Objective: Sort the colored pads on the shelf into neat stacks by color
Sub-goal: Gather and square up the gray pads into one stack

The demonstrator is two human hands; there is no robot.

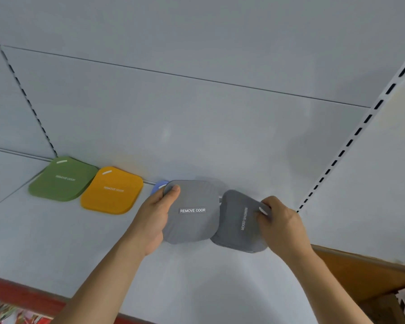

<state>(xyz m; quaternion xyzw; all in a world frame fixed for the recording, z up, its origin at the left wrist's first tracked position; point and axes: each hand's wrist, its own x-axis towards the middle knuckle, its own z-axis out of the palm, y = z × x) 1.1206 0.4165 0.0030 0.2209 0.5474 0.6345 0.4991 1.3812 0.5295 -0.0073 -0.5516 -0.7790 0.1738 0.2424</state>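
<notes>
your left hand (155,215) grips a fanned stack of grey square felt pads (192,211) above the white shelf (56,242), your right hand (282,224) pinches a darker grey pad (240,224); loosening risks spilling layers.

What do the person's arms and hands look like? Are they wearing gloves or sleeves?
No gloves and no sleeves in view. Both the left hand and the right hand are bare, and so are both forearms as far as the picture shows. No rings, watch or bracelets can be seen. The fingernails look short and plain.
</notes>
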